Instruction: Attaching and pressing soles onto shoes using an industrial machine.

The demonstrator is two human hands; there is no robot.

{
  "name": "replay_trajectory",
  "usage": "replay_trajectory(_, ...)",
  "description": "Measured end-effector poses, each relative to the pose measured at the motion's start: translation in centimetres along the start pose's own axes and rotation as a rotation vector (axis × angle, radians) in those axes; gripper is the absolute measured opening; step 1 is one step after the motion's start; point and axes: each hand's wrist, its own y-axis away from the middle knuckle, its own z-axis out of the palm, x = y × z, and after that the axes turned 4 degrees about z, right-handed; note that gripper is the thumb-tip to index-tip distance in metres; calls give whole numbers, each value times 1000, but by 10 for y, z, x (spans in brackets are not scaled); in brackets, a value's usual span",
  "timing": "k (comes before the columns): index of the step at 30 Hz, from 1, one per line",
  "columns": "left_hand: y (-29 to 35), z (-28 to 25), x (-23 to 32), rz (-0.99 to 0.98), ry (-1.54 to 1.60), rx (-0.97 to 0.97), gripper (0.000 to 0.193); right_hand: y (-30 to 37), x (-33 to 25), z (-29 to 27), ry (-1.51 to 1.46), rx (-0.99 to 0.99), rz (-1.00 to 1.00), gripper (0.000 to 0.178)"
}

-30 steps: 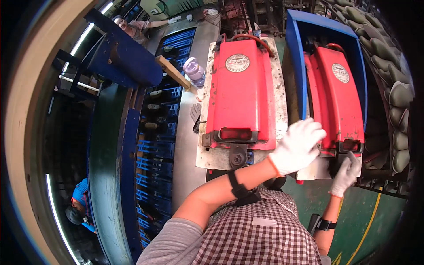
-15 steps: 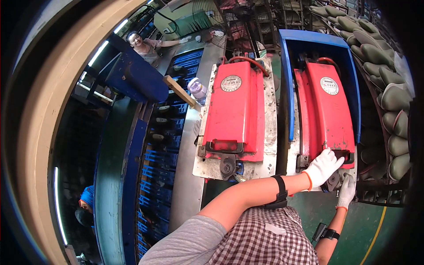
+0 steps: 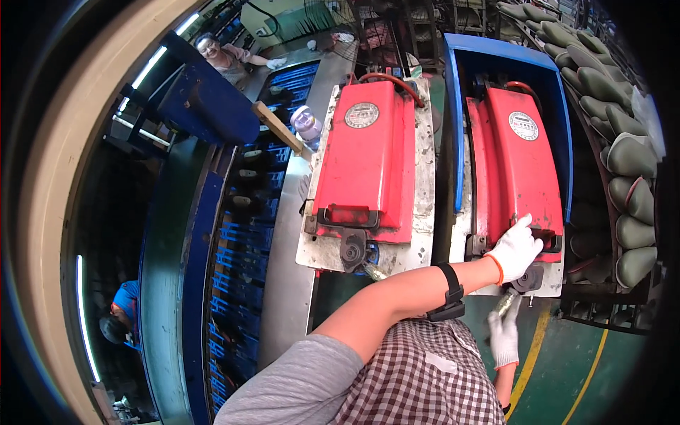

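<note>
My left hand [image 3: 516,252], in a white knit glove, is curled over the black handle recess [image 3: 544,239] at the near end of the right red press cover [image 3: 520,166]. Below it, my gloved right hand [image 3: 504,341] has its fingers around a short lever [image 3: 506,304], wrapped in something clear and shiny. This lever is beside a dark round latch [image 3: 528,279] on the press's front edge. A second red press cover [image 3: 361,159] stands to the left, lowered, with a similar wrapped lever [image 3: 376,272]; neither hand touches it.
A blue hood [image 3: 504,47] surrounds the right press. Dark green boot-shaped pieces [image 3: 630,156] fill a rack at the right. Left are a metal table [image 3: 287,262], blue racks and a clear-and-white bottle [image 3: 306,125]. Two people work farther off.
My right hand has moved down and left from beside the latch to the wrapped lever, which now shows. My left hand stays at the cover's handle. The view has shifted slightly.
</note>
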Motion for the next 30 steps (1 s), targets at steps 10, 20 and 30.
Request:
replay_trajectory(10, -85, -135, -4, 83, 93, 240, 18, -116, -33, -27, 346, 356, -788, 37)
replay_trajectory(20, -142, -240, -58, 71, 67, 184, 46, -252, -118, 9, 515, 422, -292, 90)
replay_trajectory(30, 72, -182, -114, -818, 1219, 564, 76, -130, -54, -22, -1120, -525, 50, 53)
